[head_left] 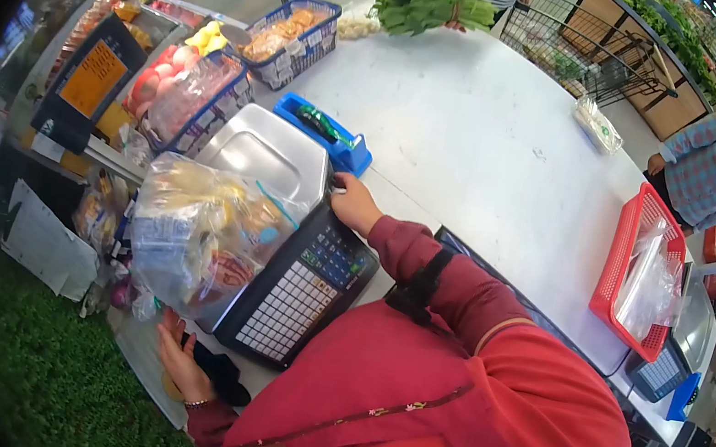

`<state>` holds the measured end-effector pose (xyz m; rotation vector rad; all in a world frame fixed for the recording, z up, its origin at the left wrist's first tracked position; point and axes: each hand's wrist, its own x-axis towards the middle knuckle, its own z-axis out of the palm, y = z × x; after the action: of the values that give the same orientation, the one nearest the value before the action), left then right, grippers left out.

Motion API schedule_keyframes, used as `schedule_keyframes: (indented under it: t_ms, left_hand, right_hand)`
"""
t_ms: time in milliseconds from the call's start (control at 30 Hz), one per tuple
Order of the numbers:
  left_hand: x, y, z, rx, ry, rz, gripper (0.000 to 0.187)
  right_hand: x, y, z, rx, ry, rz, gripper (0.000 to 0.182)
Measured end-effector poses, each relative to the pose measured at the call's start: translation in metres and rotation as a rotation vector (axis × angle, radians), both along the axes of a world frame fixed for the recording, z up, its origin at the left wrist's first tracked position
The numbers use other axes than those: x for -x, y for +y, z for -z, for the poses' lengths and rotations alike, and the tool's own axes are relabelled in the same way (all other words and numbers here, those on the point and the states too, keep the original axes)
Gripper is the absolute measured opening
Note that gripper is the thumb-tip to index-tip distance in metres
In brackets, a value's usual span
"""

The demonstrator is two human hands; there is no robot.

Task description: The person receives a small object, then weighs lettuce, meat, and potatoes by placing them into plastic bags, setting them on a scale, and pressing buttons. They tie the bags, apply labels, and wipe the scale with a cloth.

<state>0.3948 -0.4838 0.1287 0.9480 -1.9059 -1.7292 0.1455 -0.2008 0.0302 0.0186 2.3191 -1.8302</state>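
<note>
A weighing scale (297, 293) with a keypad and a metal plate (272, 148) stands before me. A bulging clear plastic bag (203, 237) of packaged goods rests across the plate's near side. My right hand (357, 206) is at the scale's edge, beside the plate and above the keypad, fingers curled together; what they grip is too small to make out. Below the bag, my left hand (187, 366) has its fingers apart, close to the bag's lower end, and it holds nothing visible. The scale's orange-lit display (93, 78) faces me at the left.
A blue tape dispenser (351, 160) stands behind the scale. Baskets of fruit (162, 79) and packed food (284, 37) line the left. Leafy greens (427, 12), a white package (598, 125) and a red basket (625, 263) lie on the white table (474, 130). A person (708, 169) stands right.
</note>
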Motion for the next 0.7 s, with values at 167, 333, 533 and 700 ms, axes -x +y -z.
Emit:
schedule_keyframes:
  t_ms: [167, 333, 533, 700]
  left_hand:
    - [0.008, 0.007, -0.004, -0.029, 0.045, 0.016, 0.060]
    - [0.027, 0.007, -0.002, -0.081, 0.114, -0.038, 0.063]
    - [0.059, -0.008, -0.017, -0.088, 0.217, -0.028, 0.057]
    - [0.108, 0.018, -0.063, -0.157, 0.565, -0.196, 0.043]
  right_hand:
    - [-0.001, 0.002, 0.000, 0.038, -0.022, -0.012, 0.051]
    - [0.001, -0.001, 0.001, -0.032, 0.030, 0.014, 0.049]
    - [-0.002, 0.002, -0.008, -0.281, 0.138, 0.079, 0.032]
    - [0.008, 0.028, -0.020, -0.607, 0.328, 0.005, 0.015]
